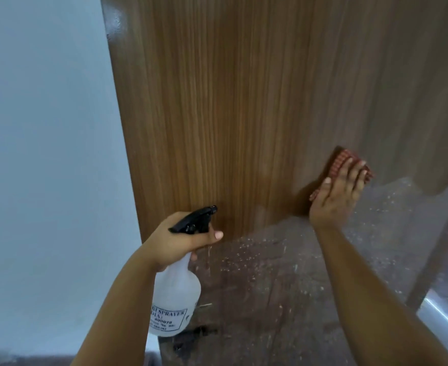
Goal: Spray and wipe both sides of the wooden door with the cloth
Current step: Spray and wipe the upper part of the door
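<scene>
The wooden door (231, 101) fills the upper middle of the head view, its brown grain running top to bottom. My right hand (336, 191) presses a red checked cloth (340, 161) flat against the door's lower right part, fingers straight. My left hand (176, 240) grips the neck of a white spray bottle (175, 294) with a black trigger head (195, 220). The nozzle points at the door's lower edge. The bottle hangs below my hand, close to the door but apart from it.
A pale blue-white wall (46, 154) stands to the left of the door. Below lies a dark floor (283, 286) speckled with white dust. A wooden frame piece (434, 254) and a shiny metal strip (442, 320) run along the lower right.
</scene>
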`<act>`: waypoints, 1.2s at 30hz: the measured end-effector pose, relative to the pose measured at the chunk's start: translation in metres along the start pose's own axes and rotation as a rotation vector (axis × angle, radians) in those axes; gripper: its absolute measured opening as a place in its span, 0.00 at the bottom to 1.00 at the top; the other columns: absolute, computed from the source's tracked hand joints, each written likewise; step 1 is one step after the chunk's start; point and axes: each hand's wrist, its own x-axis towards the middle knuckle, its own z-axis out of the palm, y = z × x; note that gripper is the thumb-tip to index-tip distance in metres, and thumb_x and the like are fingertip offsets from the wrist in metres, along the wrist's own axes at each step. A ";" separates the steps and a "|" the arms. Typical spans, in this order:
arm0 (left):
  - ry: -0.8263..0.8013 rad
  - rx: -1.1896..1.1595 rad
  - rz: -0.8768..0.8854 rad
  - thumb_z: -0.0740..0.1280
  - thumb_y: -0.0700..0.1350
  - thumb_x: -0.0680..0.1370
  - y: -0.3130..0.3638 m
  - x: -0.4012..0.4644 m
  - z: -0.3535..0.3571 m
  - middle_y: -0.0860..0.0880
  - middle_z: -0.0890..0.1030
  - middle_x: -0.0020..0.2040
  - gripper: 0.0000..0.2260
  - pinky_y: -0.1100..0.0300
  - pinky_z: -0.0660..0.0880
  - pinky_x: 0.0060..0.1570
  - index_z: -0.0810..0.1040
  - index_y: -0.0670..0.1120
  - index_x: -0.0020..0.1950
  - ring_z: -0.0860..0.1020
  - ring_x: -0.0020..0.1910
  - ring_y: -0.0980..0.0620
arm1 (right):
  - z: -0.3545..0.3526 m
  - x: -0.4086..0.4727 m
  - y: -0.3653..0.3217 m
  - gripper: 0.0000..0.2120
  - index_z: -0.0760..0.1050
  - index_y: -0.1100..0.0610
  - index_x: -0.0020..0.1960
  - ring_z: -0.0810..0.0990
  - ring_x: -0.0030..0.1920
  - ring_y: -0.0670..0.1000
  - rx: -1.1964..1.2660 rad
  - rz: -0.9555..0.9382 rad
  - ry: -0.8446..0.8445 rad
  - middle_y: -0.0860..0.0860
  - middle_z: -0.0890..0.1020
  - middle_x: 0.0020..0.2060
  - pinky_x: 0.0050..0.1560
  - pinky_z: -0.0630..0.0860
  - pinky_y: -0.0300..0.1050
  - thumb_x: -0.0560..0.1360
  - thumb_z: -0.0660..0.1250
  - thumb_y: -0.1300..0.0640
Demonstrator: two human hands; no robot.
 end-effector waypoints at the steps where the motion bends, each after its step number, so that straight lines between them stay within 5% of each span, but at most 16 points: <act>1: -0.013 -0.008 0.001 0.77 0.49 0.73 0.000 0.003 0.004 0.42 0.76 0.35 0.13 0.60 0.75 0.34 0.81 0.39 0.43 0.77 0.33 0.52 | 0.001 0.007 -0.005 0.27 0.57 0.61 0.79 0.56 0.77 0.64 0.039 0.110 0.056 0.61 0.59 0.77 0.75 0.56 0.61 0.85 0.46 0.49; 4: -0.054 -0.046 0.013 0.77 0.50 0.74 0.002 0.008 0.015 0.43 0.77 0.35 0.15 0.61 0.74 0.35 0.80 0.38 0.45 0.76 0.33 0.49 | 0.036 -0.030 -0.031 0.28 0.51 0.59 0.80 0.55 0.78 0.60 -0.052 0.188 0.063 0.57 0.51 0.80 0.77 0.55 0.58 0.83 0.52 0.52; 7: -0.077 -0.092 0.036 0.79 0.53 0.71 0.008 0.010 0.022 0.41 0.77 0.36 0.22 0.60 0.74 0.34 0.79 0.35 0.46 0.76 0.34 0.46 | 0.070 -0.138 -0.046 0.32 0.48 0.51 0.81 0.56 0.78 0.55 -0.194 -0.327 -0.410 0.41 0.35 0.77 0.75 0.58 0.63 0.81 0.58 0.49; 10: -0.142 -0.063 0.042 0.79 0.53 0.70 0.018 0.013 0.026 0.44 0.80 0.36 0.21 0.59 0.75 0.37 0.80 0.36 0.45 0.78 0.34 0.50 | 0.062 -0.195 -0.046 0.26 0.62 0.47 0.77 0.50 0.79 0.57 -0.230 -0.893 -0.515 0.43 0.57 0.79 0.78 0.47 0.60 0.80 0.60 0.46; 12: -0.161 -0.046 0.031 0.77 0.49 0.72 0.024 0.015 0.033 0.47 0.80 0.34 0.12 0.60 0.75 0.37 0.82 0.40 0.42 0.78 0.32 0.54 | 0.038 -0.172 -0.053 0.25 0.67 0.47 0.74 0.54 0.77 0.58 -0.263 -1.059 -0.472 0.47 0.64 0.75 0.77 0.54 0.60 0.77 0.64 0.49; 14: -0.145 -0.004 0.024 0.77 0.50 0.70 0.027 0.019 0.041 0.47 0.80 0.36 0.09 0.60 0.76 0.35 0.83 0.45 0.41 0.78 0.32 0.55 | 0.027 -0.134 -0.038 0.31 0.62 0.51 0.76 0.60 0.74 0.60 -0.284 -0.872 -0.404 0.53 0.61 0.75 0.71 0.63 0.63 0.75 0.65 0.51; 17: -0.136 0.048 0.009 0.76 0.55 0.67 0.029 0.027 0.056 0.51 0.80 0.37 0.15 0.62 0.76 0.35 0.82 0.44 0.42 0.79 0.35 0.59 | 0.012 -0.059 0.027 0.30 0.51 0.60 0.79 0.50 0.78 0.63 -0.177 -0.248 -0.189 0.62 0.53 0.78 0.75 0.52 0.63 0.81 0.55 0.52; 21: -0.154 0.072 0.008 0.76 0.55 0.67 0.037 0.043 0.085 0.54 0.82 0.39 0.18 0.64 0.76 0.36 0.82 0.42 0.45 0.80 0.37 0.61 | -0.019 0.013 0.105 0.29 0.49 0.60 0.80 0.49 0.79 0.62 0.099 0.416 -0.049 0.59 0.51 0.79 0.78 0.48 0.60 0.83 0.45 0.48; 23: -0.131 0.072 0.004 0.76 0.56 0.67 0.040 0.054 0.103 0.53 0.83 0.39 0.17 0.64 0.76 0.36 0.83 0.43 0.45 0.80 0.35 0.61 | -0.019 0.018 0.105 0.28 0.49 0.60 0.80 0.50 0.79 0.62 0.129 0.535 -0.018 0.59 0.51 0.79 0.78 0.46 0.54 0.83 0.46 0.48; 28: -0.099 0.117 -0.020 0.77 0.54 0.72 0.045 0.092 0.161 0.49 0.81 0.37 0.13 0.65 0.75 0.36 0.82 0.44 0.43 0.80 0.35 0.57 | -0.023 0.003 0.115 0.27 0.55 0.59 0.79 0.53 0.77 0.54 0.293 0.479 -0.023 0.57 0.57 0.79 0.76 0.47 0.46 0.83 0.49 0.49; 32: -0.043 0.152 -0.032 0.76 0.58 0.72 0.043 0.123 0.214 0.51 0.80 0.36 0.17 0.63 0.76 0.40 0.81 0.44 0.42 0.81 0.38 0.55 | -0.055 0.035 0.149 0.27 0.56 0.53 0.80 0.66 0.72 0.57 0.619 0.873 0.151 0.55 0.65 0.75 0.73 0.63 0.54 0.83 0.49 0.43; 36: -0.077 0.182 -0.053 0.76 0.57 0.72 0.050 0.145 0.269 0.51 0.77 0.32 0.18 0.60 0.71 0.41 0.79 0.42 0.41 0.77 0.34 0.56 | -0.098 0.081 0.183 0.23 0.53 0.48 0.80 0.63 0.75 0.57 0.781 1.084 0.268 0.52 0.59 0.78 0.72 0.62 0.53 0.85 0.49 0.48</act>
